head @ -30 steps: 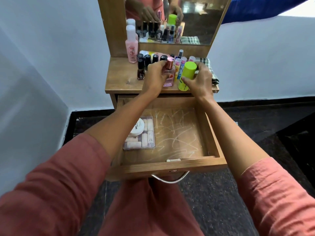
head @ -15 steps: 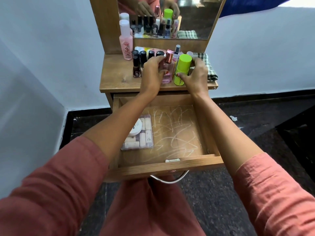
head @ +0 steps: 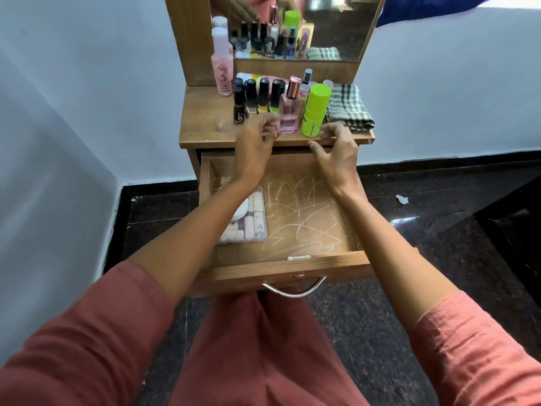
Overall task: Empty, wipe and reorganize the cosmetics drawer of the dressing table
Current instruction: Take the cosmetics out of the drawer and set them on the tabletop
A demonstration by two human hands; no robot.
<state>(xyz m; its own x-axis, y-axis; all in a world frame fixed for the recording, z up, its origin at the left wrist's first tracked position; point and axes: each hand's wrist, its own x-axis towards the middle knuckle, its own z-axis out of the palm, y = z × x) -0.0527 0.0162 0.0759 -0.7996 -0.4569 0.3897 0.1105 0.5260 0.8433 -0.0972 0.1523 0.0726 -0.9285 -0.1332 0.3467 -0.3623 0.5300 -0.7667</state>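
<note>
Pink glass, the square perfume bottle point(head: 289, 118) with its rose-gold cap, stood just off the loosely curled fingers of my left hand point(head: 251, 150), which held nothing; my right hand point(head: 338, 156) hung slack and empty beside the foot of the lime-green plastic cylinder bottle point(head: 314, 112). Both bottles stood near the front edge of the wooden dressing table top point(head: 205, 121), so I judged a careless knuckle could tip one into the row of black-capped nail polish bottles point(head: 263, 92) or down into the open wooden drawer point(head: 336, 266) beneath my wrists. There the clear plastic case of pale cosmetics point(head: 257, 227) lay at the left, under my forearm; the checked cloth point(head: 348, 109) lay right of the green bottle.
</note>
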